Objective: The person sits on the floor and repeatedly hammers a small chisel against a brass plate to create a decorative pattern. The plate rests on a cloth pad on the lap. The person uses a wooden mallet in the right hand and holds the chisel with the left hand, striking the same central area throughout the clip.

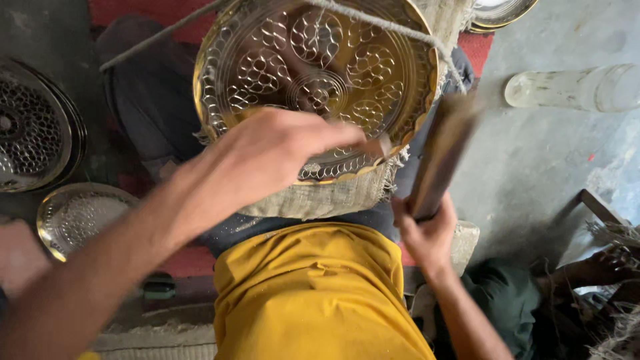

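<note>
plates first: we count one big brass plate (pixel 320 73) with punched flower patterns, propped on a burlap pad (pixel 320 193) on the lap, directly ahead of us. two more patterned plates lie on the floor at the left, one dark stack (pixel 30 133) and one smaller shiny plate (pixel 73 217) below it, and the rim of a fourth plate (pixel 500 12) shows at the top edge. one rope (pixel 400 30) crosses the big plate. one clear bottle (pixel 573 88) lies on the floor at the right.

our left hand (pixel 273 157) reaches in from the lower left, palm down over the plate's lower rim, its fingers bunched together on a small punch (pixel 381 143) whose tip rests on the metal. our right hand (pixel 427 233) sits lower right, wrist bent upward, fingers clamped around the handle of one dark wooden mallet (pixel 440 157), which is raised and blurred beside the plate's right edge. another person's hand (pixel 607 263) rests at the far right.
</note>
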A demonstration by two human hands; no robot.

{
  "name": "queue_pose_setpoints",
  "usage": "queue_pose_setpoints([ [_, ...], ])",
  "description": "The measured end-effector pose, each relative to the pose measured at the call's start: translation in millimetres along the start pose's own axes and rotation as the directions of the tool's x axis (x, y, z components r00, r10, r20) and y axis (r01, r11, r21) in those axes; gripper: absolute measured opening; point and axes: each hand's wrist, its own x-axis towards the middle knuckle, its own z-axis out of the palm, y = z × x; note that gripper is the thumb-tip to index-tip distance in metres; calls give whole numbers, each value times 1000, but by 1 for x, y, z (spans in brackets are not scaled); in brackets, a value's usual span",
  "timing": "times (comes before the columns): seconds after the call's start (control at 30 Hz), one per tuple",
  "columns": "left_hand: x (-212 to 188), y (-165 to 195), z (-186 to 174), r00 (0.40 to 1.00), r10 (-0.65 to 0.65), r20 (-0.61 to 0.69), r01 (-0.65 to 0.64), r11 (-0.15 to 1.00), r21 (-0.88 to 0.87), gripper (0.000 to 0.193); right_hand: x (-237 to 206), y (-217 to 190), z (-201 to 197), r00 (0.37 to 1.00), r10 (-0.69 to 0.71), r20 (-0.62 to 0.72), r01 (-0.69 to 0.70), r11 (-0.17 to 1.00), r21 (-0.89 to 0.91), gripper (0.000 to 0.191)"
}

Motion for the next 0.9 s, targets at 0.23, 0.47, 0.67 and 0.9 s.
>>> queue_pose_setpoints([
  [0.23, -34, -6, 50, 822, -141, -551, 10, 972, -233, 44, 82, -63, -49, 879, -285, 383, 267, 958, 101, 10],
  [0.47, -36, -11, 56, 834, -165, -526, 57, 975, -215, 42, 123, -149, -68, 759, -450, 470, 650, 559, -515, 22],
  [0.67, -35, -5, 59, 803, -209, -558, 88, 968, -236, 41, 120, -191, -46, 597, -417, 685, 802, 287, -524, 28],
  [0.9, -41, 19, 74, 609, -378, -697, 66, 900, -430, 41, 119, -237, -37, 593, -348, 726, 792, 89, -604, 20],
])
